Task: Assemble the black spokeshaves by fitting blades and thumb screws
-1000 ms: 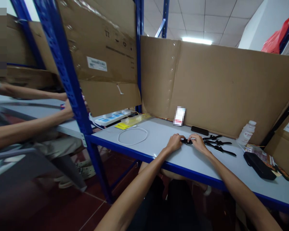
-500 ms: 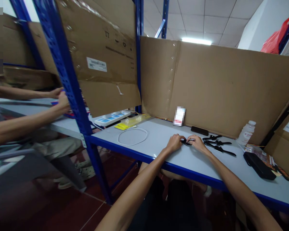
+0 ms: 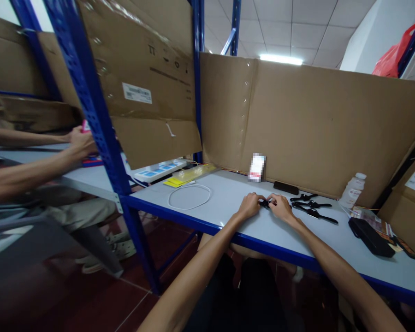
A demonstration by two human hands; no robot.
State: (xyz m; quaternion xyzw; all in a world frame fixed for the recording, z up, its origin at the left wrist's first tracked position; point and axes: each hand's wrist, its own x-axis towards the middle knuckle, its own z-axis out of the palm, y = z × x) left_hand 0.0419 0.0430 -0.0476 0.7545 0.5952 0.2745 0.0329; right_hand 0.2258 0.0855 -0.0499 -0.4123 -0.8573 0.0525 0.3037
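My left hand [image 3: 251,206] and right hand [image 3: 281,206] meet over a small black piece [image 3: 264,202], likely a watch or its strap, lying on the surface [image 3: 228,193] midway between its near blue edge and the cardboard wall [image 3: 314,129] at the back. Both grips are pinched on it, fingertips pressed together from either side; the piece is so small and so covered that I cannot tell exactly what it is. Just right of my right hand lie more black straps [image 3: 313,207], then a bottle [image 3: 352,190] and a black pouch [image 3: 370,237] toward the right end. A white cable loop [image 3: 189,197] lies toward the left corner. As I judge it, the danger is the small part slipping from my pinch and skidding into the loose straps, or off the near edge.
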